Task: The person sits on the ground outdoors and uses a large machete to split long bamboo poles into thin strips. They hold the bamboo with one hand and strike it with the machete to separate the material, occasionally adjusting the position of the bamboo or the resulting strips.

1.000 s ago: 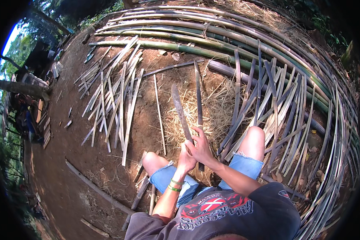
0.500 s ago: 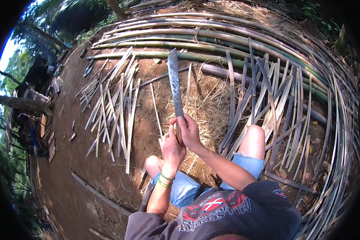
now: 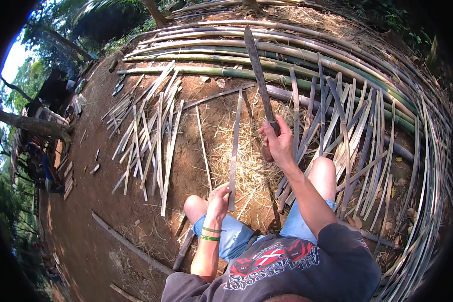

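My right hand (image 3: 278, 138) is closed around the handle of a machete (image 3: 256, 65). Its long dark blade points up and away, tilted a little left, above the ground. Lower and to the left, my left hand (image 3: 218, 201) has its fingers closed at the near end of a narrow bamboo strip (image 3: 235, 146). The strip stands nearly lengthwise between my knees, its far end pointing away from me. Another thin pale strip (image 3: 203, 146) lies just left of it. Pale shavings (image 3: 251, 176) cover the ground beneath the machete.
Split bamboo strips (image 3: 156, 136) lie in a loose pile at left; more strips (image 3: 357, 131) are heaped at right. Long bamboo poles (image 3: 211, 48) stretch across the far side. A thin pole (image 3: 131, 244) rests on the dirt at lower left. A tree trunk (image 3: 30, 126) stands far left.
My hands have separated. The left let go of the machete, moved down and took the strip's near end; the right moved up and right with the machete, now gripping its handle.
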Motion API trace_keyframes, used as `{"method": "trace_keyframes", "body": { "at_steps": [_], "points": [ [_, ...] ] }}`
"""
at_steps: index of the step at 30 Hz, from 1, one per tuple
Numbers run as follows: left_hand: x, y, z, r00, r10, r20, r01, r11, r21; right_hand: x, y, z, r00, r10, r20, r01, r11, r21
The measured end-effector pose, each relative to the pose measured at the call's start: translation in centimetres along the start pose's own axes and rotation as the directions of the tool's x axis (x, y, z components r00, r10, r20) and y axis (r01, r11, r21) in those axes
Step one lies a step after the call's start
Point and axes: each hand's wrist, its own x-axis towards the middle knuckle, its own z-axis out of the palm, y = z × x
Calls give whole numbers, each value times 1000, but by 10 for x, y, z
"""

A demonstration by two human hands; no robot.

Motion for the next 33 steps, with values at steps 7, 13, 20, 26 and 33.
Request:
{"method": "trace_keyframes", "body": {
  "at_steps": [7,13,20,26,33],
  "points": [
    [-34,-4,62,999,-23,-30,25,997,76,-65,13,-80,936,297,191,-142,812,-566],
    [-34,-20,68,998,-44,-40,50,987,155,-113,22,-76,866,407,291,-76,681,-728],
    [-55,-13,76,990,-53,-131,46,997,-56,-148,26,-69,676,375,634,99,806,-583],
    [-66,-19,66,993,-53,-109,50,998,-31,-114,60,-75,688,433,582,122,723,-681],
    [-68,-18,60,984,-94,-153,86,995,-60,-118,35,-56,512,280,812,394,763,-511]
  ]
}}
